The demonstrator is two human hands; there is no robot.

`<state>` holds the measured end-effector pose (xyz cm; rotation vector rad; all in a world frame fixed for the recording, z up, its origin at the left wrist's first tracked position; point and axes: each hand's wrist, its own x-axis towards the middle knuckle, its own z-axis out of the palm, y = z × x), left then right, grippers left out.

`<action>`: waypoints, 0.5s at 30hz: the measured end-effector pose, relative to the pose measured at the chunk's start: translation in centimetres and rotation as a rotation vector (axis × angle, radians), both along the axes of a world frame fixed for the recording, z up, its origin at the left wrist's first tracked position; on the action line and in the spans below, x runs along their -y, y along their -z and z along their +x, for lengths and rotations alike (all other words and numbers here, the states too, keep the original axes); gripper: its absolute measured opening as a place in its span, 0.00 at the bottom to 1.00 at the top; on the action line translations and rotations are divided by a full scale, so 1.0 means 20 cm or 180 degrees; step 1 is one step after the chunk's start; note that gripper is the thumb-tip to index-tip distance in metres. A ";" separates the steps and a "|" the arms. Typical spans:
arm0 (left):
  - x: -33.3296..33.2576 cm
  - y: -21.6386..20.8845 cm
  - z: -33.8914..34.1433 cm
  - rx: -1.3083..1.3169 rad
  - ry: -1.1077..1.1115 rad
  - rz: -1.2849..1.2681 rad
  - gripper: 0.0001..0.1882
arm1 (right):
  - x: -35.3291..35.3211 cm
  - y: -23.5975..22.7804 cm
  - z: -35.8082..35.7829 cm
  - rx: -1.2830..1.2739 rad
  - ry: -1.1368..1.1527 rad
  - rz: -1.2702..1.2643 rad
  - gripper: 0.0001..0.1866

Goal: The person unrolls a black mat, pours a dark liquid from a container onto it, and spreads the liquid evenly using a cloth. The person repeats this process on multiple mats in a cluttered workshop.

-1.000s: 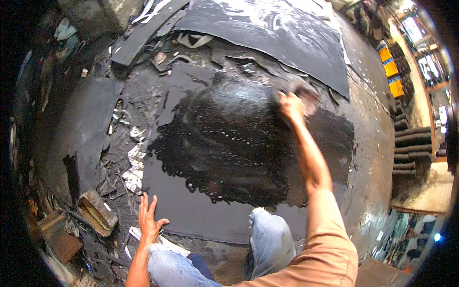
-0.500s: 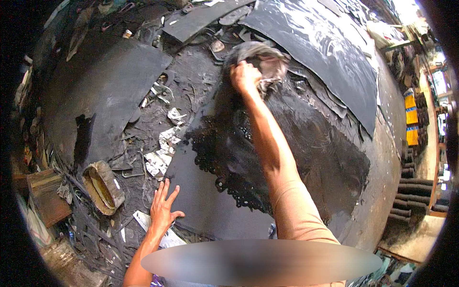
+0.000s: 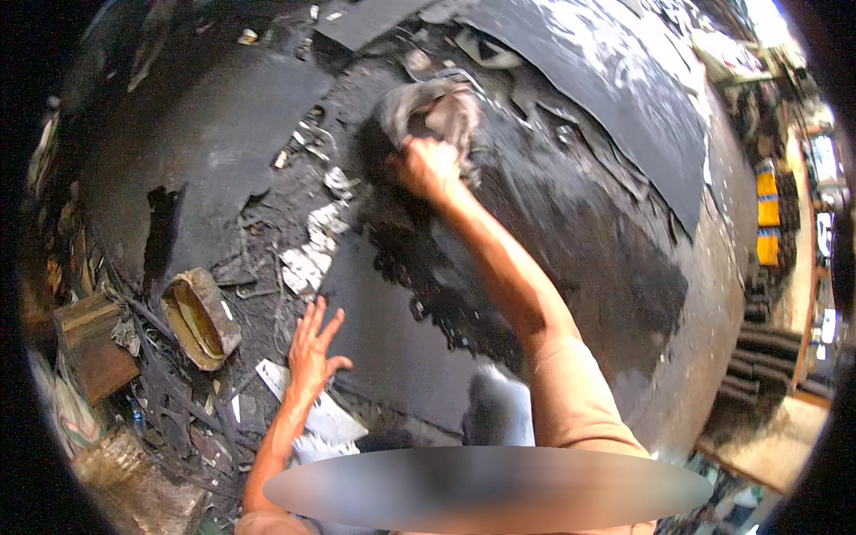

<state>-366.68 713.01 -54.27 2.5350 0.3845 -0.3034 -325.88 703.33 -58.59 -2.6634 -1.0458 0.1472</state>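
Note:
A bunched grey-brown rag point(image 3: 456, 120), blurred by motion, is gripped in my right hand point(image 3: 430, 168) at the far end of a dark sheet point(image 3: 401, 348). A wet black layer point(image 3: 588, 259) covers much of that sheet, with a ragged border toward its bare grey near-left part. My right arm reaches over the wet area. At the sheet's left edge my left hand point(image 3: 314, 348) lies with fingers spread, holding nothing.
Another dark sheet point(image 3: 214, 134) lies at the left, and a glossy black sheet point(image 3: 615, 116) at the far right. Torn white scraps point(image 3: 312, 254) sit between. Left of my hand are an oblong crusted container point(image 3: 201, 319) and a wooden block point(image 3: 96, 348). Yellow packs point(image 3: 767, 214) stand far right.
The rag in my right hand has swept left across the far end of the sheet. My left hand stays at the sheet's edge. The whole view has shifted slightly.

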 end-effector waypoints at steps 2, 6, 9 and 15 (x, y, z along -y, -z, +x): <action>0.00 -0.03 -0.02 -0.0131 -0.0091 -0.0001 0.57 | 0.25 -0.04 -0.33 -0.0203 -0.0225 0.0042 0.23; 0.04 -0.05 0.04 -0.0050 -0.0012 0.0070 0.58 | 1.14 -0.06 -0.40 -0.0053 0.1513 0.0061 0.24; 0.05 -0.01 0.04 -0.0050 -0.0028 0.0095 0.59 | 1.79 -0.07 -0.55 -0.0120 0.2787 -0.0282 0.31; 0.01 0.02 -0.03 -0.0025 0.0010 0.0142 0.59 | 1.37 -0.18 -0.72 -0.0457 0.2595 0.0192 0.31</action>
